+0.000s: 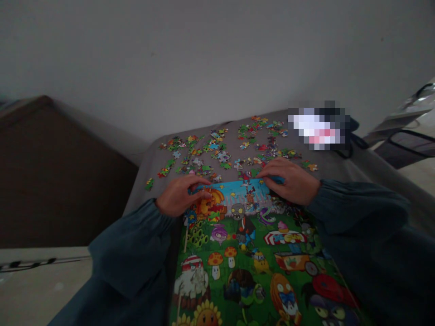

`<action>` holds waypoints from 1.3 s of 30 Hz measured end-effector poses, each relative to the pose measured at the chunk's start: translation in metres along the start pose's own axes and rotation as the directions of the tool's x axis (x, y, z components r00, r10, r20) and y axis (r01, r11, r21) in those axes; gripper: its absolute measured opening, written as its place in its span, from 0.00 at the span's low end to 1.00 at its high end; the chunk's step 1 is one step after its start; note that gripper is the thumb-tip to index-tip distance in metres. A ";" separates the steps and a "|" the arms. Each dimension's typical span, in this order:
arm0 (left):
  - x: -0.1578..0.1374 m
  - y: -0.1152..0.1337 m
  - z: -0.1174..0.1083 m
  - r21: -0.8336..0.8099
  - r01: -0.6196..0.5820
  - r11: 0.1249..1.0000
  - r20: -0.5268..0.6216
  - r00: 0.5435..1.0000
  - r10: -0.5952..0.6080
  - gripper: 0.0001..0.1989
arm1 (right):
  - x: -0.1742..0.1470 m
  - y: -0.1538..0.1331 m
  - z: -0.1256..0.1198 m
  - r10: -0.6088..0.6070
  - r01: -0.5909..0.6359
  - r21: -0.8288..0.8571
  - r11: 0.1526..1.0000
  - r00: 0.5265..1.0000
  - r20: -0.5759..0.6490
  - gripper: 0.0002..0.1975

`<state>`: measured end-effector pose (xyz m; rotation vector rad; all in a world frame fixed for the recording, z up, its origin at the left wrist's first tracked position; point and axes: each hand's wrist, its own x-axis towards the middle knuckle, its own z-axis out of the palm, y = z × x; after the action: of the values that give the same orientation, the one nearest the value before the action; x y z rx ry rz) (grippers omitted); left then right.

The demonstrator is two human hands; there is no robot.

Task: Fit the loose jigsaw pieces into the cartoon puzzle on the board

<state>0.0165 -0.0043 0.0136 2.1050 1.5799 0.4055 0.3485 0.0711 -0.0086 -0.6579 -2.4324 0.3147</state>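
Observation:
A large cartoon picture sheet (249,246) with zombies, sunflowers and mushrooms on a green ground lies in front of me, its lower end running out of view. My left hand (183,194) is closed at its top left corner, thumb on the printed face and fingers at the upper edge. At the top right corner, my right hand (288,180) pinches the sheet in the same way. Just beyond the sheet's far edge, loose jigsaw pieces (223,156) are scattered, the closest of them near my fingertips.
A grey cloth-covered surface (142,199) carries the pieces and meets a pale wall (190,68) behind. A blurred-out object (317,129) with dark straps lies at the back right. To the left stands a dark brown piece of furniture (61,181). A cable (37,263) runs along the floor.

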 end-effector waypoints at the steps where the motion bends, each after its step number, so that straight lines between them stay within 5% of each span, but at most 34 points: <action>1: -0.002 -0.001 -0.003 0.004 0.007 1.000 0.021 1.000 -0.007 0.21 | 0.000 0.000 0.000 -0.003 0.003 0.006 1.000 1.000 0.008 0.11; 8: -0.002 -0.008 -0.006 0.040 0.105 0.994 0.062 0.992 -0.107 0.36 | 0.001 0.000 0.000 -0.010 0.010 0.036 0.999 1.000 -0.006 0.10; 16: 0.000 -0.004 -0.008 -0.018 0.167 0.986 0.024 0.986 -0.167 0.33 | 0.002 0.000 -0.001 -0.031 0.031 0.012 0.999 0.999 0.010 0.10; 24: 0.000 -0.002 -0.008 -0.329 0.183 0.926 -0.118 0.965 -0.233 0.26 | 0.001 0.000 -0.001 -0.012 0.012 0.021 1.000 1.000 0.017 0.10; 31: -0.005 0.010 -0.021 -0.734 0.174 0.657 -0.053 0.949 -0.311 0.27 | 0.000 0.000 -0.001 -0.007 0.007 0.018 1.000 1.000 0.013 0.10; 37: -0.009 0.015 -0.018 -0.947 0.176 0.270 0.119 0.970 -0.214 0.23 | 0.000 0.000 -0.001 0.001 -0.001 0.026 1.000 1.000 0.016 0.10; 39: -0.010 0.014 -0.017 -0.956 0.172 0.238 0.135 0.977 -0.165 0.23 | 0.000 0.000 -0.001 0.002 -0.002 0.016 1.000 1.000 0.013 0.10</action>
<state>0.0160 -0.0137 0.0361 0.8986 1.0028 0.9891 0.3489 0.0710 -0.0078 -0.6528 -2.4394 0.3400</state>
